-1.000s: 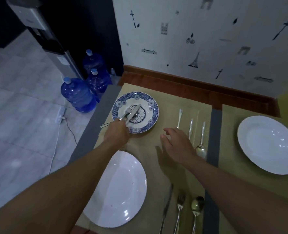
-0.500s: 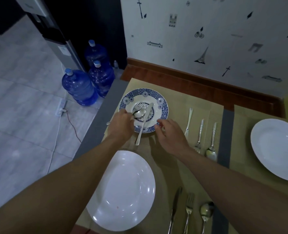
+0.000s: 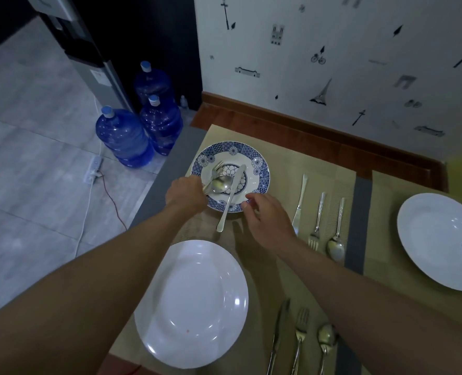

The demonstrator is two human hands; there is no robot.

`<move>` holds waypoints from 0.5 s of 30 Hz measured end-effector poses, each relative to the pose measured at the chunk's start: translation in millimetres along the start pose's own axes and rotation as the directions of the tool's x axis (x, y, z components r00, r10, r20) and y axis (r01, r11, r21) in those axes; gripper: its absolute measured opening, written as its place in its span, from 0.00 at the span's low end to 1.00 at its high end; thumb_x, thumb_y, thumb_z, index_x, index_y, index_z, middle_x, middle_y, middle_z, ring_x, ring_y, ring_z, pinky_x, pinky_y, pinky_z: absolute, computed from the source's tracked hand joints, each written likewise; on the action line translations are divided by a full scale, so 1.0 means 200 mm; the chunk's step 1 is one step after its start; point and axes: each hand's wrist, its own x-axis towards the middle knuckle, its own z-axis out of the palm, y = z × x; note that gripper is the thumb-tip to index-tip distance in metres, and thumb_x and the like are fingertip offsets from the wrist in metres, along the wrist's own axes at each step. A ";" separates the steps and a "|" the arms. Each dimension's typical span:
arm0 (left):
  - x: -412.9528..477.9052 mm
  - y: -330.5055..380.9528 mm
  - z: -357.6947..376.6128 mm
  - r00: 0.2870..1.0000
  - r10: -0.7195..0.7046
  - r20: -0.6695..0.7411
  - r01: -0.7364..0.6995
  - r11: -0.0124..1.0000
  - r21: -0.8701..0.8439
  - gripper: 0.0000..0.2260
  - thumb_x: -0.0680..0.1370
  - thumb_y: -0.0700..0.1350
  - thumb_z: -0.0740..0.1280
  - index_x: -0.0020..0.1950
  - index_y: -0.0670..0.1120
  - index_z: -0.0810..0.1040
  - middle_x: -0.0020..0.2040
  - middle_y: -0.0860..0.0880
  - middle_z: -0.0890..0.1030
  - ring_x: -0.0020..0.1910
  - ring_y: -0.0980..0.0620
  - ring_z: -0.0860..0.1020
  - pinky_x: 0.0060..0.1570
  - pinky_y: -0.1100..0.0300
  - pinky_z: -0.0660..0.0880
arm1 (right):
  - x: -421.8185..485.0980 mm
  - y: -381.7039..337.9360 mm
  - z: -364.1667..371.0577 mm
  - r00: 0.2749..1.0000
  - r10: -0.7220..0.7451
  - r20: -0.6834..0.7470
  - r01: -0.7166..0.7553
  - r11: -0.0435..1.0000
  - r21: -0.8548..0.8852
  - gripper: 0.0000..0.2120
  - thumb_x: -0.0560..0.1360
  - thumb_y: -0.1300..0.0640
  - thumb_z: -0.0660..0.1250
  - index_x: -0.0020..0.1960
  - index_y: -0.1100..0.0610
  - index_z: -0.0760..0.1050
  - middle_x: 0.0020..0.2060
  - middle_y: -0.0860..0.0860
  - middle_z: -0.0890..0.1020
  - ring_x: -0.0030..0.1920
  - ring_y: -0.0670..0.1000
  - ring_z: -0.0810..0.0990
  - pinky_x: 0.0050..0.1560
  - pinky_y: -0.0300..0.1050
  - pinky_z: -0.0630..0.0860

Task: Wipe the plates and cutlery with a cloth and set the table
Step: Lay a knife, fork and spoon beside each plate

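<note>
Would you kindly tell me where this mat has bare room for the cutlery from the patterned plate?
Bare mat lies between the patterned plate and the far knife, and beyond it toward the wooden edge. The grey strip is free. Crowded: that knife, its fork and spoon lie close beside the right hand.

home dining corner: set table point(image 3: 278, 158), 3 water jugs point(image 3: 124, 136)
</note>
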 end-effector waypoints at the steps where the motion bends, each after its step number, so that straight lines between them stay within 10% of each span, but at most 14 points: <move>1: 0.01 0.00 0.00 1.000 -0.005 0.011 0.005 1.000 -0.017 0.07 0.77 0.43 0.70 0.51 0.43 0.76 0.48 0.41 0.81 0.49 0.40 0.81 0.48 0.49 0.81 | 0.00 0.00 -0.01 1.000 0.001 -0.007 -0.001 1.000 0.002 0.17 0.84 0.49 0.61 0.66 0.57 0.77 0.55 0.51 0.81 0.57 0.50 0.76 0.57 0.47 0.72; 10: -0.07 0.00 -0.01 0.996 -0.086 0.028 0.090 0.908 -0.409 0.07 0.79 0.45 0.69 0.47 0.41 0.80 0.39 0.44 0.80 0.37 0.44 0.81 0.33 0.55 0.79 | -0.01 -0.06 -0.05 0.999 -0.033 -0.020 0.032 0.999 -0.009 0.15 0.83 0.51 0.64 0.64 0.58 0.81 0.53 0.54 0.85 0.52 0.53 0.80 0.54 0.48 0.76; 15: -0.23 0.12 -0.02 0.993 0.099 0.071 -0.037 0.800 -0.599 0.09 0.80 0.45 0.68 0.44 0.42 0.83 0.36 0.44 0.80 0.35 0.50 0.76 0.40 0.56 0.74 | -0.02 -0.17 -0.11 0.984 0.176 0.041 -0.180 0.931 0.316 0.11 0.83 0.52 0.65 0.54 0.54 0.85 0.48 0.53 0.86 0.46 0.52 0.81 0.47 0.46 0.76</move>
